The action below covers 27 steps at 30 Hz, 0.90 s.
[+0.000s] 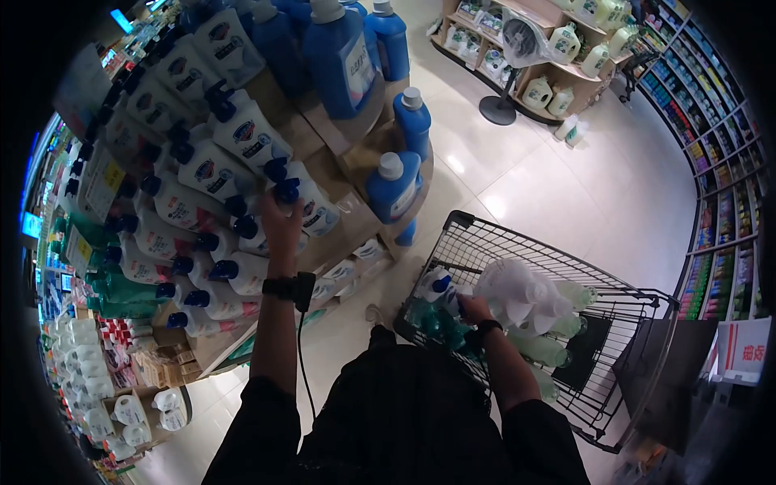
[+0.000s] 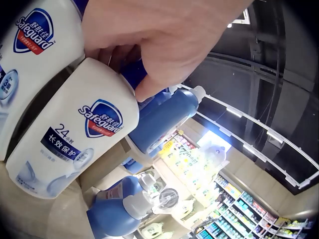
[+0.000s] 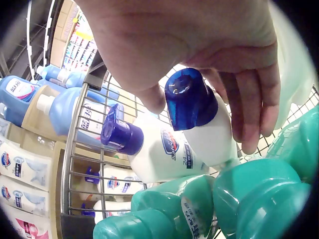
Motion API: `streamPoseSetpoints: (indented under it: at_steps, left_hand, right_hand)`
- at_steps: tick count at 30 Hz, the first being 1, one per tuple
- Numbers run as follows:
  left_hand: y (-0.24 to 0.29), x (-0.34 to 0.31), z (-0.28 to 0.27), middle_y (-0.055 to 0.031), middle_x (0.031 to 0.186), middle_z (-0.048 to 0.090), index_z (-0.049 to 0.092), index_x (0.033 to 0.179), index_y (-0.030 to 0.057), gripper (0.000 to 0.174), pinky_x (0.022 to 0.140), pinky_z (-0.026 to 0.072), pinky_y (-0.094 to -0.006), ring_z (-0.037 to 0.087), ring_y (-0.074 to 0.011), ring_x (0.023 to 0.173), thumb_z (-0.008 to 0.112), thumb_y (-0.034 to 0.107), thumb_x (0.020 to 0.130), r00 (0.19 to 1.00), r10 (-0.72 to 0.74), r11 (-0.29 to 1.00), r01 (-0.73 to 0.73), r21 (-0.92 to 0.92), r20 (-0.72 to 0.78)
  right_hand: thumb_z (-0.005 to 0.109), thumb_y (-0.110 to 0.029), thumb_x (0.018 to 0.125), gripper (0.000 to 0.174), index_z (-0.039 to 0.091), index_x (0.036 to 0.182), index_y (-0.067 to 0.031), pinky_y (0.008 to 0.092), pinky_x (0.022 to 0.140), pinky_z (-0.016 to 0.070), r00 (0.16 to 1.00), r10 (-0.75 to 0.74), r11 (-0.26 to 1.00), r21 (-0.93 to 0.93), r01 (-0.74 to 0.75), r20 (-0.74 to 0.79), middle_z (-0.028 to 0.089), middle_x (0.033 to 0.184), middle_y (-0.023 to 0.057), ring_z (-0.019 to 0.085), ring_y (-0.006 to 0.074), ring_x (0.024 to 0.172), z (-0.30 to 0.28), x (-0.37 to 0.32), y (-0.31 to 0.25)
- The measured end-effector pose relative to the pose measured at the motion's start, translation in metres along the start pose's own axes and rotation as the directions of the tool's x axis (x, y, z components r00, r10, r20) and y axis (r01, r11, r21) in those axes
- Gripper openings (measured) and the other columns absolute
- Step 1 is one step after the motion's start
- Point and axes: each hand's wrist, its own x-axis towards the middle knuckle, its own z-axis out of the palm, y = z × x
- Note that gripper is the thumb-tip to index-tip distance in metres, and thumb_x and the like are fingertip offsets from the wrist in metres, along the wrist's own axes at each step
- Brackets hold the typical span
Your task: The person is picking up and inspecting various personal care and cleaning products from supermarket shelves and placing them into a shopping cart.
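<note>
My left hand (image 1: 283, 226) is at the tiered display, fingers curled round the blue cap (image 1: 287, 191) of a white Safeguard bottle (image 2: 79, 129); the palm side is hidden. Inside the cart, my right hand (image 1: 477, 310) hangs over another white bottle (image 3: 212, 134) with a blue pump cap (image 3: 187, 99). Its thumb and loosely extended fingers (image 3: 251, 107) lie on either side of that cap; whether they touch it is unclear. A second blue-capped Safeguard bottle (image 3: 162, 149) leans beside it, above green bottles (image 3: 256, 189).
The wire cart (image 1: 630, 295) stands at my right with large pale bottles (image 1: 517, 295) in it. Blue detergent bottles (image 1: 392, 186) line the display's right edge. Tiled floor (image 1: 550, 178) lies beyond, with a fan (image 1: 497, 109) and product shelves (image 1: 719, 202).
</note>
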Motion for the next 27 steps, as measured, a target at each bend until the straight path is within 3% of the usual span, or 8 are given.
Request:
streamPoseSetpoints:
  at_steps: [4,9,17,19,21,22,25,27]
  left_hand:
    - [0.005,0.01,-0.006,-0.0234,0.102,0.064,0.057,0.111,-0.0008,0.046,0.083,0.0482,-0.0437,0.062,-0.0409,0.098,0.074,0.027,0.078,0.995,-0.057,0.993,0.048,0.106,0.084]
    - [0.001,0.008,-0.008,-0.0224,0.097,0.066,0.059,0.108,-0.0006,0.048,0.08,0.0498,-0.0434,0.064,-0.0407,0.094,0.078,0.028,0.075,0.995,-0.023,0.998,0.018,0.056,0.1]
    - [0.027,-0.005,-0.016,-0.0209,0.097,0.069,0.064,0.108,0.0003,0.045,0.079,0.0523,-0.0388,0.068,-0.0345,0.092,0.08,0.023,0.073,0.993,0.051,0.999,-0.052,0.0,0.108]
    - [0.043,-0.007,-0.027,-0.0192,0.096,0.07,0.065,0.108,-0.0002,0.043,0.079,0.0526,-0.0365,0.069,-0.0302,0.089,0.08,0.02,0.073,0.992,-0.002,0.998,0.01,-0.062,0.13]
    - [0.068,-0.01,-0.041,-0.018,0.095,0.07,0.065,0.107,-0.0006,0.043,0.079,0.0525,-0.035,0.07,-0.0277,0.088,0.08,0.019,0.073,0.991,0.006,0.994,0.009,-0.113,0.132]
    - [0.081,-0.012,-0.048,-0.0168,0.094,0.071,0.065,0.107,-0.0009,0.042,0.078,0.0524,-0.0335,0.07,-0.0253,0.087,0.08,0.017,0.072,0.99,0.012,0.987,0.011,-0.162,0.141]
    - [0.126,-0.013,-0.077,-0.0134,0.091,0.071,0.065,0.106,-0.002,0.04,0.079,0.0524,-0.0309,0.069,-0.0192,0.085,0.08,0.014,0.073,0.979,0.034,0.973,0.014,-0.23,0.201]
    - [0.155,-0.015,-0.095,-0.0106,0.091,0.071,0.065,0.105,-0.0025,0.037,0.08,0.0529,-0.0296,0.069,-0.0163,0.085,0.079,0.011,0.073,0.961,0.084,0.948,0.004,-0.317,0.264]
  right_hand:
    - [0.05,-0.057,0.091,0.066,0.061,0.102,0.0071,0.0362,0.047,0.0531,0.987,0.156,0.963,0.229,-0.142,-0.045,0.066,0.079,0.0192,0.07,0.03,0.061,0.002,0.002,0.0]
    - [0.048,-0.061,0.091,0.069,0.056,0.106,0.0056,0.035,0.046,0.0516,0.976,0.193,0.948,0.275,-0.159,-0.102,0.065,0.078,0.018,0.068,0.0276,0.058,-0.004,0.006,0.021]
    - [0.053,-0.047,0.094,0.058,0.048,0.119,0.0057,0.0346,0.053,0.0536,0.952,0.036,0.926,0.369,0.082,-0.303,0.064,0.086,0.0249,0.068,0.0294,0.065,-0.01,-0.014,0.055]
    - [0.053,-0.044,0.095,0.056,0.049,0.118,0.0057,0.0356,0.057,0.0547,0.928,0.012,0.908,0.394,0.146,-0.373,0.065,0.085,0.0246,0.069,0.0296,0.068,-0.006,-0.031,0.067]
    - [0.057,-0.039,0.092,0.054,0.052,0.114,0.0101,0.0368,0.068,0.0539,0.797,-0.178,0.959,0.081,0.273,-0.577,0.065,0.093,0.0244,0.068,0.0286,0.079,-0.006,-0.043,0.075]
    - [0.057,-0.039,0.092,0.054,0.052,0.114,0.0101,0.0368,0.068,0.0539,0.791,-0.187,0.956,0.078,0.284,-0.582,0.065,0.093,0.0244,0.068,0.0286,0.079,-0.012,-0.064,0.056]
    - [0.063,-0.03,0.089,0.04,0.058,0.109,0.004,0.0365,0.076,0.054,0.817,-0.255,0.965,-0.09,0.245,-0.517,0.068,0.093,0.0157,0.068,0.0239,0.083,-0.024,-0.162,-0.032]
    - [0.069,-0.021,0.084,0.04,0.058,0.114,0.0021,0.0359,0.081,0.0528,0.778,-0.519,0.849,-0.104,0.519,-0.354,0.069,0.098,0.013,0.067,0.0217,0.091,-0.028,-0.187,-0.056]
